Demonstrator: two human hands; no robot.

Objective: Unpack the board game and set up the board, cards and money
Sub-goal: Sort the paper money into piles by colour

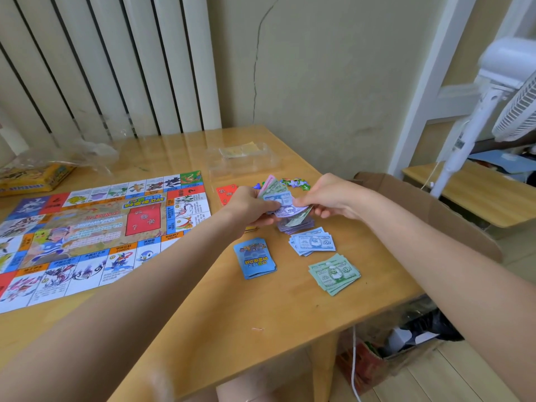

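Wooden worktop [203,309] against a cracked wall, radiator at the back left, white standing fan [493,91] at right. Game board [95,230] unfolded flat on the left half, printed side up. Yellow game box [34,177] at far left rear, crumpled clear wrap beside it. Clear plastic insert tray [242,159] behind the hands.

Sorted so far, right of the board: blue card deck [255,258], purple note pile [295,226] just under the hands, blue 500 note pile [313,242] nearer, green note pile [333,274] nearest. Red card [226,193] and small coloured tokens [295,183] lie past the hands.

Left hand [249,207] fingers curled round a fanned wad of mixed notes [282,203], held above the worktop. Right hand [330,198] fingers pinching the top purplish note at its right edge.

Key relation: purple pile sits directly below and slightly toward the body from the pinched note, long axis roughly left-right, matching the note. Right hand nearer to it. Likely a short drop down, no reorienting needed. Money sorting looks partway done; wad not yet used up.
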